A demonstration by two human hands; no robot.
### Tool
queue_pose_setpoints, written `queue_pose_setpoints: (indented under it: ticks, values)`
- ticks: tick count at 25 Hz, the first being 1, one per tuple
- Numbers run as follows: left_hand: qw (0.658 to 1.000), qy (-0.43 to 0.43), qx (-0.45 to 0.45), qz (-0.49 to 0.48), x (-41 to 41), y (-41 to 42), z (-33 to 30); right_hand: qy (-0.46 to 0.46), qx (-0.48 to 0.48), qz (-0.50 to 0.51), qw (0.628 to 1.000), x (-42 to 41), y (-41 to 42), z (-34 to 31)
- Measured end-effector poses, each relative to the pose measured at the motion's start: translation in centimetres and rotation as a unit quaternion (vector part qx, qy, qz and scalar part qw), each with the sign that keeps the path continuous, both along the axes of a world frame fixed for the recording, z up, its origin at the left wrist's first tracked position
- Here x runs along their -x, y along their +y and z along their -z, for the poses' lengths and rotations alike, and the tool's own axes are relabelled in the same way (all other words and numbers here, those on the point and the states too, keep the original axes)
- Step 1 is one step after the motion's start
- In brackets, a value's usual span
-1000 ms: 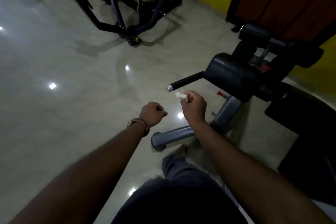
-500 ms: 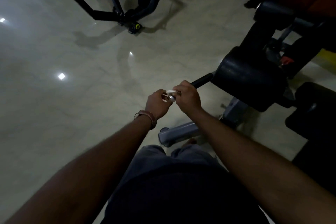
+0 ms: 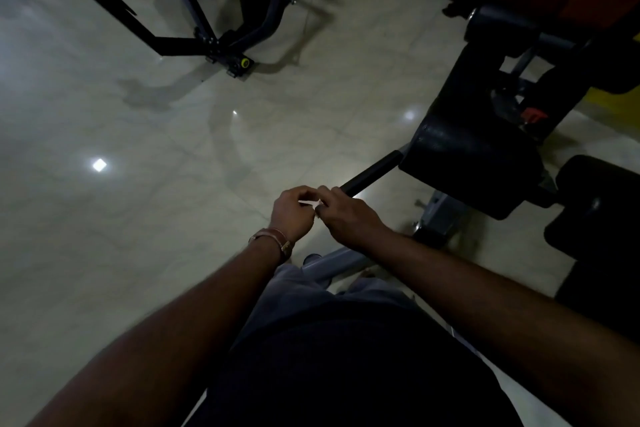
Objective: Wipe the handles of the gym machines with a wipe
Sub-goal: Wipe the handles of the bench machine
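Machine (image 3: 467, 163) right, dim light | handle (image 3: 372, 173) juts left from its pad | right hand (image 3: 349, 215) over handle's tip, left hand (image 3: 292, 211) touching it | both pinch wipe (image 3: 309, 202) between their fingertips

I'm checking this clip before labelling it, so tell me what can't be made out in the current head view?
- Wipe: only a white sliver shows between the left hand and right hand; its size is hidden by fingers.
- Handle: the near end is covered by the right hand, so contact with the wipe is unclear.
- Far machine: cut off by the top edge.
- Seat pad: dark, cut off by the right edge.
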State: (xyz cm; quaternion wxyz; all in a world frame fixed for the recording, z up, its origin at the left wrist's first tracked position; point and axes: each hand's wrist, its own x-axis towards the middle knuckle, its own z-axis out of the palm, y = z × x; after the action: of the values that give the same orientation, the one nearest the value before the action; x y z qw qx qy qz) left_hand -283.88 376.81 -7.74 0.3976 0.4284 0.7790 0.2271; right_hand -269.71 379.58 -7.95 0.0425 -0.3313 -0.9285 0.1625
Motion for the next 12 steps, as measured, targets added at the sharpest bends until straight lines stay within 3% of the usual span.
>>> queue_pose_setpoints:
  ticks: [7,9,12]
  values:
    - [0.999,-0.039,-0.009,-0.029,1.4,0.3,1.0,-0.102,-0.027,0.102,0.989,4.3,0.4,-1.2]
    - [0.998,-0.052,-0.002,-0.018,1.5,0.2,0.9,-0.141,-0.035,0.065,0.987,3.9,0.7,-1.1]
    - [0.994,-0.103,0.015,-0.020,1.9,0.1,1.2,-0.115,-0.026,-0.001,0.993,2.1,0.6,-0.5]
